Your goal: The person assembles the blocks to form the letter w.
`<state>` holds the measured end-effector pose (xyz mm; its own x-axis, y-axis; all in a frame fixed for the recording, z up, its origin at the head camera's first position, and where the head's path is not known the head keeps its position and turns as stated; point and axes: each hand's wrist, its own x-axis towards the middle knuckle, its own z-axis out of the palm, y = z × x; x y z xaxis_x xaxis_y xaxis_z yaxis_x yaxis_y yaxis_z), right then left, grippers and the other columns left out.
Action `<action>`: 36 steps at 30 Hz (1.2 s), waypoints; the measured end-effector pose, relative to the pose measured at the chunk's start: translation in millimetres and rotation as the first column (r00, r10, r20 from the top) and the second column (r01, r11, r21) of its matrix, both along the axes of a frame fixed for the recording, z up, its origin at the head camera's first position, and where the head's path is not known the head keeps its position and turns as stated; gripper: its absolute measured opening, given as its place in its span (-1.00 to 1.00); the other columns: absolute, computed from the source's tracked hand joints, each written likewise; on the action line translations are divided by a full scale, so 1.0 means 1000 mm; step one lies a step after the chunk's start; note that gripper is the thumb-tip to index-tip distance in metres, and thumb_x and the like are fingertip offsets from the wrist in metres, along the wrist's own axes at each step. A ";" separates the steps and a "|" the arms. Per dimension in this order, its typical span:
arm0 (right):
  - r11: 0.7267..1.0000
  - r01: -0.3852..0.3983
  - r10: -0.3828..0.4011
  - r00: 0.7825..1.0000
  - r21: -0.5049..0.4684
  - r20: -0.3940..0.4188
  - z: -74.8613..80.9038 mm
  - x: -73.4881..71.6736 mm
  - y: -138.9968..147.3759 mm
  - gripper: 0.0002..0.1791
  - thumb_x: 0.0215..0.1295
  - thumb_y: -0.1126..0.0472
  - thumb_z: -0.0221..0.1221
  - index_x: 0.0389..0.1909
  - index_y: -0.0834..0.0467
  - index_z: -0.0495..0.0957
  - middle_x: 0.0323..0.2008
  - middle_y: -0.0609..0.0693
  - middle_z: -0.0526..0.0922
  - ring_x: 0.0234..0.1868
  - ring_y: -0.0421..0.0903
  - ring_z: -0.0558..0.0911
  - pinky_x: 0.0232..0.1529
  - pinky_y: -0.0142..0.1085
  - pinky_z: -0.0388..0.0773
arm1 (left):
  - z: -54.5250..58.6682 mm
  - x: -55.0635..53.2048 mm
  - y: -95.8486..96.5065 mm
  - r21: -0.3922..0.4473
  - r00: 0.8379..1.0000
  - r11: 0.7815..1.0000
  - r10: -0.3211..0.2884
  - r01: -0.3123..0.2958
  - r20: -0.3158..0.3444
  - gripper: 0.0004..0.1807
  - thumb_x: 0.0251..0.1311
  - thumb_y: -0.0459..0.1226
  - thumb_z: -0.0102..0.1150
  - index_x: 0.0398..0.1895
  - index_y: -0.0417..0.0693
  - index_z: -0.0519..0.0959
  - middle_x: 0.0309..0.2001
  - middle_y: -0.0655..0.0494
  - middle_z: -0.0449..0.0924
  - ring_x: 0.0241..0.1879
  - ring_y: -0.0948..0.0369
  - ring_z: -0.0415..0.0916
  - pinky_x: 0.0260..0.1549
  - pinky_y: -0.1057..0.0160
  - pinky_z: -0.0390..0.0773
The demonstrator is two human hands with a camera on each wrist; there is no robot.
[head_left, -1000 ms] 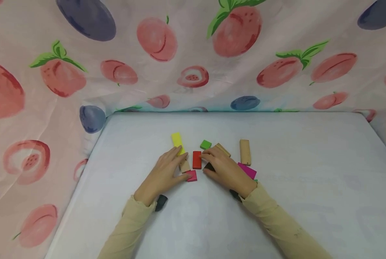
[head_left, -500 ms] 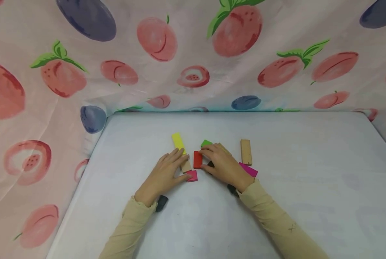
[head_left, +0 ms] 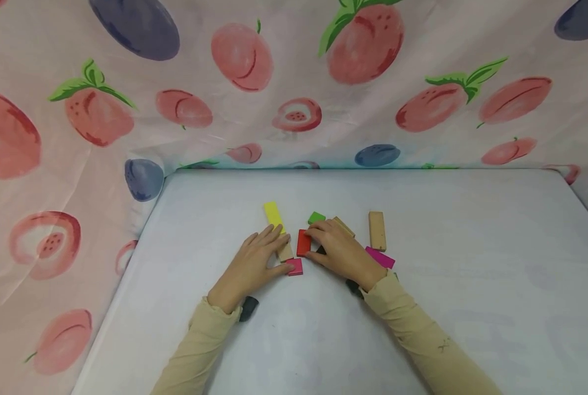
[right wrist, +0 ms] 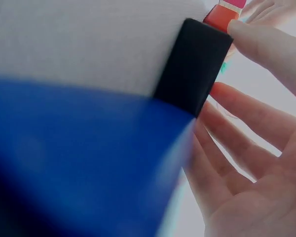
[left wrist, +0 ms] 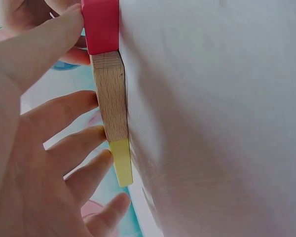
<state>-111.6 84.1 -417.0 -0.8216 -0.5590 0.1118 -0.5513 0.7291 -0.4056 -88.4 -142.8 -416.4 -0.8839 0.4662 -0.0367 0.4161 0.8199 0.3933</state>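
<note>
My left hand [head_left: 252,258] lies with fingers spread along a row of blocks. Its thumb touches the pink block [left wrist: 102,24], and its fingertips rest at the plain wooden block [left wrist: 112,98] and the yellow block [left wrist: 121,160]. To the right of that row lies a red block [head_left: 304,243]. My right hand [head_left: 345,252] holds the red block at its right side, thumb at the near end and fingers at the far end. Under that hand is a black block [right wrist: 195,64], mostly hidden in the head view.
Beyond the right hand are a green block [head_left: 316,218] and a slanted wooden block [head_left: 344,226]. Another wooden block [head_left: 377,230] and a magenta block [head_left: 380,257] lie to its right. A blurred blue shape [right wrist: 89,158] fills the lower right wrist view. Peach-patterned cloth [head_left: 294,66] stands behind the white table [head_left: 471,274].
My right hand has shifted slightly left and forward, its thumb and fingers coming onto the red block. The left hand stays on its row.
</note>
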 end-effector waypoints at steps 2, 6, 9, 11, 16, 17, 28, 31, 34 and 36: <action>1.000 -0.002 0.002 1.000 -0.005 -0.001 0.001 0.001 0.000 -0.48 0.16 0.09 0.43 0.09 0.25 0.60 0.07 0.13 0.61 0.11 0.04 0.55 0.17 -0.15 0.57 | 0.000 0.000 0.000 -0.001 1.000 1.000 0.003 -0.003 -0.002 -0.22 0.21 0.15 0.27 0.40 -0.04 0.41 0.51 -0.04 0.18 0.53 -0.02 0.04 0.46 -0.13 0.10; 1.000 -0.005 0.005 1.000 -0.005 0.002 0.002 0.002 0.000 -0.48 0.15 0.09 0.44 0.08 0.24 0.61 0.07 0.12 0.61 0.10 0.03 0.55 0.17 -0.15 0.57 | 0.001 0.000 0.001 -0.006 1.000 1.000 0.013 -0.013 0.001 -0.22 0.19 0.15 0.28 0.40 -0.03 0.41 0.51 -0.03 0.19 0.53 0.00 0.04 0.46 -0.13 0.09; 1.000 -0.005 0.005 1.000 -0.009 0.007 0.002 0.003 0.001 -0.49 0.15 0.09 0.44 0.08 0.23 0.61 0.07 0.10 0.61 0.08 0.01 0.54 0.15 -0.15 0.58 | 0.001 0.000 0.002 -0.014 1.000 1.000 0.020 -0.020 0.004 -0.22 0.19 0.15 0.28 0.41 -0.02 0.41 0.51 -0.02 0.19 0.53 0.00 0.04 0.47 -0.13 0.08; 1.000 -0.006 0.006 1.000 -0.013 0.008 0.002 0.003 0.001 -0.49 0.15 0.09 0.44 0.08 0.23 0.61 0.06 0.10 0.61 0.07 0.00 0.54 0.14 -0.16 0.58 | 0.000 -0.001 0.002 -0.019 1.000 1.000 0.022 -0.022 0.005 -0.22 0.19 0.15 0.28 0.41 -0.02 0.41 0.51 -0.02 0.19 0.54 0.00 0.03 0.47 -0.13 0.07; 1.000 -0.006 0.006 1.000 -0.012 -0.006 0.002 0.004 0.001 -0.50 0.15 0.09 0.44 0.08 0.22 0.61 0.05 0.09 0.61 0.05 -0.01 0.53 0.13 -0.17 0.58 | 0.001 0.000 0.003 -0.017 1.000 1.000 0.024 -0.024 0.011 -0.23 0.19 0.12 0.30 0.41 -0.02 0.41 0.51 -0.03 0.19 0.53 -0.01 0.04 0.47 -0.13 0.07; 1.000 -0.005 0.005 1.000 -0.010 -0.007 0.002 0.004 0.001 -0.49 0.15 0.09 0.44 0.08 0.22 0.61 0.06 0.08 0.61 0.06 -0.01 0.53 0.13 -0.18 0.58 | 0.001 0.000 0.002 -0.014 1.000 1.000 0.025 -0.024 0.011 -0.23 0.19 0.12 0.30 0.40 -0.03 0.41 0.51 -0.03 0.19 0.53 -0.01 0.04 0.46 -0.14 0.08; 0.998 0.053 -0.054 0.998 -0.030 -0.018 0.008 0.013 0.010 -0.45 0.14 0.05 0.44 0.10 0.22 0.59 0.11 0.08 0.55 0.14 -0.02 0.48 0.19 -0.15 0.56 | 0.000 -0.001 0.002 0.000 1.000 1.000 0.022 -0.022 0.021 -0.22 0.18 0.12 0.31 0.41 -0.02 0.41 0.51 -0.02 0.18 0.54 0.00 0.01 0.46 -0.12 0.11; 0.996 0.084 -0.084 0.996 -0.017 0.000 0.012 0.015 0.013 -0.42 0.13 0.04 0.44 0.12 0.23 0.58 0.12 0.09 0.53 0.16 -0.01 0.46 0.11 -0.17 0.62 | -0.001 -0.001 0.002 -0.001 0.999 1.000 0.027 -0.027 0.022 -0.22 0.17 0.12 0.32 0.41 -0.02 0.41 0.51 -0.02 0.19 0.54 -0.01 0.02 0.46 -0.10 0.13; 0.994 0.113 -0.113 0.994 0.008 0.009 0.014 0.017 0.015 -0.38 0.11 0.01 0.45 0.13 0.24 0.57 0.12 0.10 0.52 0.14 0.01 0.46 0.04 -0.17 0.65 | -0.001 -0.002 0.002 -0.012 0.999 0.999 0.036 -0.035 0.033 -0.21 0.17 0.12 0.32 0.42 0.01 0.40 0.51 -0.01 0.19 0.54 0.00 0.02 0.46 -0.08 0.14; 0.991 0.132 -0.132 0.991 0.020 0.019 0.015 0.018 0.016 -0.36 0.09 -0.01 0.46 0.13 0.26 0.57 0.12 0.11 0.53 0.12 0.03 0.47 0.03 -0.15 0.65 | -0.002 -0.002 0.003 -0.014 0.999 0.999 0.038 -0.037 0.037 -0.21 0.17 0.12 0.32 0.42 0.02 0.40 0.51 0.00 0.19 0.54 0.00 0.02 0.46 -0.07 0.15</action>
<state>-93.6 100.2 -401.8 -0.8902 -0.4476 0.0847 -0.4417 0.8026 -0.4010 -90.7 -140.2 -417.9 -0.8987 0.4318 -0.0762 0.3699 0.8399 0.3971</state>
